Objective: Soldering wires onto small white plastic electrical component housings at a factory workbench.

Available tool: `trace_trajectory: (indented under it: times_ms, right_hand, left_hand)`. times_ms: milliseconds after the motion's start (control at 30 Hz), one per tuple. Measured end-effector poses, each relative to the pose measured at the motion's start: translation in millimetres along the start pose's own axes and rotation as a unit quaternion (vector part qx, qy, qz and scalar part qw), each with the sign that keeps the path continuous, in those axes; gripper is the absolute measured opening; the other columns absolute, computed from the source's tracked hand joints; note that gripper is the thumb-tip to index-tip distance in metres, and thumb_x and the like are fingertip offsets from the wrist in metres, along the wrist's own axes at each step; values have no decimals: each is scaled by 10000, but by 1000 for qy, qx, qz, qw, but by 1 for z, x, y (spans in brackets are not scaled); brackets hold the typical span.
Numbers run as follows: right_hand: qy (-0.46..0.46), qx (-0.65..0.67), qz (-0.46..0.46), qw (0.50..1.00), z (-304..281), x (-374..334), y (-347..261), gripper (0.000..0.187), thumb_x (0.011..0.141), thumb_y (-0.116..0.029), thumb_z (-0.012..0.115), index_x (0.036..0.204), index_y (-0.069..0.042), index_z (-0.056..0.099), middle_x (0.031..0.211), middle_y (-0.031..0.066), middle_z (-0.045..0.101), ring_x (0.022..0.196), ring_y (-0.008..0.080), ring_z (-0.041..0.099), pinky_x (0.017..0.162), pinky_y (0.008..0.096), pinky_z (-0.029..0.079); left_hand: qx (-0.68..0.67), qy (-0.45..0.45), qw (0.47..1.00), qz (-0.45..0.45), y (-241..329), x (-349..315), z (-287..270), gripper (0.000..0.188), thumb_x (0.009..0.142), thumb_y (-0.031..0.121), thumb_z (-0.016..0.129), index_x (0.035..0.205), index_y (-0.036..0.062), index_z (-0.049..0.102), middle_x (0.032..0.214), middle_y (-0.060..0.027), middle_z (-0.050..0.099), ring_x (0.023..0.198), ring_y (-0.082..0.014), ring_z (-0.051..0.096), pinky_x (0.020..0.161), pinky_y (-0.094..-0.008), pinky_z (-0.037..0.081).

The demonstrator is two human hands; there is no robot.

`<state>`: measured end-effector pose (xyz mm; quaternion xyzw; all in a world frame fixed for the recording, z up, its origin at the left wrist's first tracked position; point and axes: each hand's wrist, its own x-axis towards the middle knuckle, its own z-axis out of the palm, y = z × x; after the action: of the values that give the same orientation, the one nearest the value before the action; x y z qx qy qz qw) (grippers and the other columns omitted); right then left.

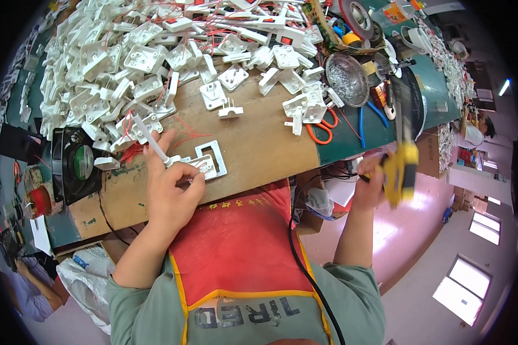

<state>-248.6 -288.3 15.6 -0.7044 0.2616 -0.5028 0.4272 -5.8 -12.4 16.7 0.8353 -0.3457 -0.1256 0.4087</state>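
White socket part [204, 165] lies on the brown board [259, 144] of my desk, pinned under my left hand [170, 192], fingers curled around it. My right hand [369, 183] grips a yellow power screwdriver [402, 167] off the desk edge.

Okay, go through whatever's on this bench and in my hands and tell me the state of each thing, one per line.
Left hand: closed on a white plastic socket part, pressing it to the brown board.
Right hand: gripping a yellow and black power screwdriver, raised off the bench, blurred.
Pile of white plastic socket parts: heaped loosely, red wires tangled through.
Round metal bowl: upright, full of small screws.
Orange-handled scissors: lying flat.
Small black fan: spinning or not, cannot tell.
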Motion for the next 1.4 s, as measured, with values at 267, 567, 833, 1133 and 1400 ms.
trace_trajectory:
  times_ms: [267,567,833,1133,1400]
  right_hand:
    - [-15,159,244,957,20,17,0,446,912,-178,548,1275,49,423,645,31,455,500,121,447,461,257,382]
    - [-147,345,288,881,68,-11,10,568,946,-420,490,1313,2,387,673,13,448,496,104,429,474,254,378]
    - [-192,404,300,842,80,-18,19,632,899,-443,567,1298,19,407,658,23,469,475,118,440,481,277,399]
    - [-215,430,280,831,80,-18,23,592,944,-431,495,1325,4,366,688,13,446,502,112,424,488,264,384]
    - [-206,463,302,808,78,-21,27,579,939,-428,511,1313,-9,369,692,13,439,532,106,425,524,262,390]
  left_hand:
    - [25,7,1000,6,-2,-3,0,91,716,86,700,693,69,614,1414,-220,418,1407,-415,237,1146,-554,105]
    - [20,-4,999,26,-3,3,1,98,739,93,718,715,74,624,1427,-192,412,1416,-413,220,1143,-506,135]
    - [29,-2,999,36,-4,1,-1,120,718,122,728,725,75,618,1389,-220,416,1371,-416,276,1116,-604,125]
    - [144,-48,985,78,0,7,-22,425,641,173,828,1014,102,636,1176,-94,548,1338,-378,350,1112,-579,197]
    - [131,81,964,215,-2,-7,-35,450,612,171,833,1016,113,643,1032,-60,588,1175,-329,524,1080,-567,291]
